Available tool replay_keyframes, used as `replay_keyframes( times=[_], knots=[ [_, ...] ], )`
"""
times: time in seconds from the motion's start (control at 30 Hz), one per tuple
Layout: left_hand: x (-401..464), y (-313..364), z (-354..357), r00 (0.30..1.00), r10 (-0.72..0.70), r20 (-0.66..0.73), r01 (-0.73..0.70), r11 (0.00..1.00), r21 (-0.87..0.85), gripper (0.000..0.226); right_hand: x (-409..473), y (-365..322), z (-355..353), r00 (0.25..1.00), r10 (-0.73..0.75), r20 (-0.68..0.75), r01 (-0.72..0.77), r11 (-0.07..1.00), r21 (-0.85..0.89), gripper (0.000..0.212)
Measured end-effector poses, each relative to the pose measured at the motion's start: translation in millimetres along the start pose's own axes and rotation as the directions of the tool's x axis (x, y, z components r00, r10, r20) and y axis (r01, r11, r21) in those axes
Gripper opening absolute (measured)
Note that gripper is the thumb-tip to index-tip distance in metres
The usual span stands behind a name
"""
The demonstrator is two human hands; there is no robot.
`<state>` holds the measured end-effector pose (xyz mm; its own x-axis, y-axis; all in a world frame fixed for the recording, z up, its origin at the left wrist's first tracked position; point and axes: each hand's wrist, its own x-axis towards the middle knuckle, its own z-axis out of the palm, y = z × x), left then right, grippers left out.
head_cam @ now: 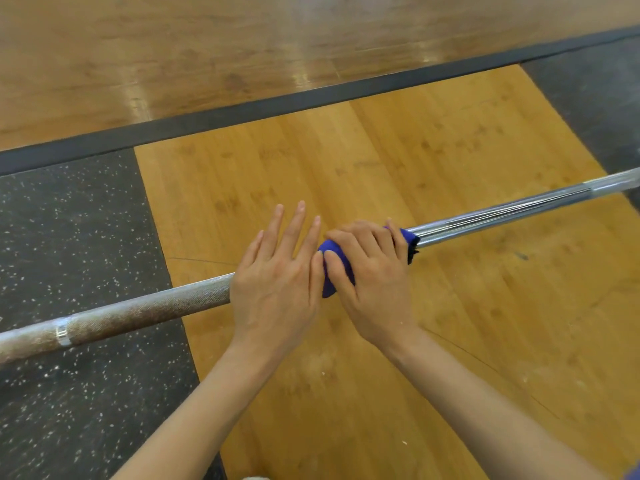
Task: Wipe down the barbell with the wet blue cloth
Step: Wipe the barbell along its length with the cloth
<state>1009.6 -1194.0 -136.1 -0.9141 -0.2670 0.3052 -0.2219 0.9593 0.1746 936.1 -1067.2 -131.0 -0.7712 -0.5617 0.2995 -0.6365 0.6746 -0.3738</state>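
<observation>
A long steel barbell [145,308] crosses the view from lower left to upper right, above the floor. Its left stretch is knurled and rust-stained; the right stretch shines. The blue cloth [330,271] is wrapped round the bar near its middle. My right hand [372,271] grips the cloth around the bar, fingers curled over the top. My left hand [277,271] lies flat on the bar just left of the cloth, fingers straight and spread, its thumb side touching the cloth.
Below the bar lies a light wooden platform [433,150]. Black speckled rubber flooring [76,230] flanks it on the left and far right. A dark border strip [277,102] runs behind, with darker wood floor beyond.
</observation>
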Motion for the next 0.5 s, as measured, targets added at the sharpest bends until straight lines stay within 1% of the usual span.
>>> replay_keyframes(
  times=[0.03,0.07,0.1,0.17,0.2,0.23,0.27,0.33,0.4,0.43,0.5],
  knots=[
    [-0.6,-1.2,0.2,1.000,0.004,-0.002,-0.004,1.000,-0.008,0.047,0.9,8.8,-3.7,0.998,-0.044,0.041,0.044,0.999,0.001,0.035],
    [-1.0,-1.7,0.3,1.000,0.002,-0.002,-0.002,1.000,-0.020,0.047,3.2,22.2,-9.3,0.998,-0.040,0.056,0.040,0.999,-0.010,0.036],
    [-1.1,-1.5,0.4,1.000,-0.003,-0.002,0.003,0.999,-0.032,0.047,5.3,36.6,-16.7,0.999,0.009,0.041,-0.008,1.000,-0.026,0.037],
    [-0.2,0.6,1.1,1.000,-0.007,0.003,0.007,0.999,-0.045,0.047,5.7,51.7,-28.8,0.985,0.166,-0.037,-0.167,0.985,-0.039,0.038],
    [1.0,1.6,1.1,1.000,-0.017,0.003,0.017,0.999,-0.050,0.047,5.7,47.2,-28.6,0.977,0.209,-0.041,-0.211,0.977,-0.031,0.039],
    [2.4,2.3,1.1,1.000,-0.028,0.003,0.028,0.998,-0.057,0.046,6.4,36.2,-26.0,0.976,0.217,-0.015,-0.218,0.975,-0.031,0.041],
    [3.0,3.0,1.3,0.999,-0.034,0.003,0.034,0.997,-0.063,0.046,6.1,25.3,-22.6,0.982,0.185,0.034,-0.184,0.982,-0.044,0.042],
    [1.4,2.3,1.0,1.000,-0.026,0.006,0.027,0.997,-0.077,0.047,3.6,14.1,-20.5,0.990,0.058,0.126,-0.050,0.997,-0.064,0.043],
    [0.0,1.1,1.3,1.000,-0.020,-0.007,0.020,0.996,-0.082,0.048,4.8,22.9,-25.8,0.981,-0.047,0.189,0.066,0.993,-0.096,0.043],
    [-1.3,0.1,1.4,1.000,-0.018,-0.004,0.018,0.997,-0.080,0.049,3.2,27.9,-26.7,0.978,-0.071,0.198,0.091,0.991,-0.096,0.044],
    [-2.4,1.6,0.9,0.999,-0.039,-0.004,0.039,0.996,-0.077,0.049,4.4,29.8,-25.6,0.983,-0.067,0.171,0.084,0.992,-0.090,0.044]
  ],
)
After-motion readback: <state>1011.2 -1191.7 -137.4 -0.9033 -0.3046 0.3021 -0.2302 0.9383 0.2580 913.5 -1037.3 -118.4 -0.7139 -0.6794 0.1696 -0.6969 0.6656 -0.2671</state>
